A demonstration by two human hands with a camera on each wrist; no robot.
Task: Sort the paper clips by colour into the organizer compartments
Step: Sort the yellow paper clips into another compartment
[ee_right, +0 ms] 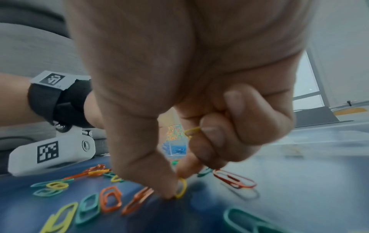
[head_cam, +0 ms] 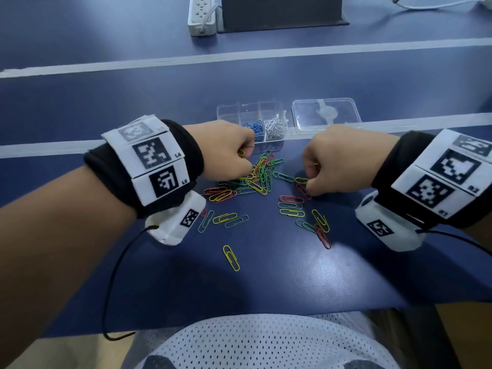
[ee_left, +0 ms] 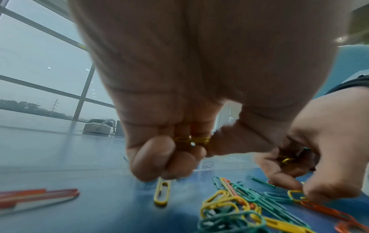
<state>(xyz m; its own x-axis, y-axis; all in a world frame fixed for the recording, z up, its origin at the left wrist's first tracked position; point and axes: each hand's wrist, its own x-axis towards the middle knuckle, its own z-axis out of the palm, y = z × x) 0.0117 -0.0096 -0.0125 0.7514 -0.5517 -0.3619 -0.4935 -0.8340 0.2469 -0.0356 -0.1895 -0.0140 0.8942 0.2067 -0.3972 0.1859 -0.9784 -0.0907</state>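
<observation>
A heap of yellow, green and orange paper clips (head_cam: 259,174) lies on the blue table. Behind it stands the clear organizer (head_cam: 253,123), with blue clips (head_cam: 254,127) and white clips (head_cam: 275,125) in two of its compartments. My left hand (head_cam: 229,151) is curled over the heap's left side; yellow clips (ee_left: 191,140) sit in its curled fingers, and its fingertips pinch another yellow clip (ee_left: 162,193) on the table. My right hand (head_cam: 335,161) is curled at the heap's right side, holding a yellow clip (ee_right: 192,130) in its fingers and pinching a second yellow clip (ee_right: 181,188) against the table.
The organizer's clear lid (head_cam: 326,114) lies to the right of it. Loose clips are scattered toward me, among them a lone yellow one (head_cam: 231,258). A white power strip (head_cam: 202,14) and a dark box (head_cam: 282,12) stand at the far side. The table edge (head_cam: 239,319) runs just above my lap.
</observation>
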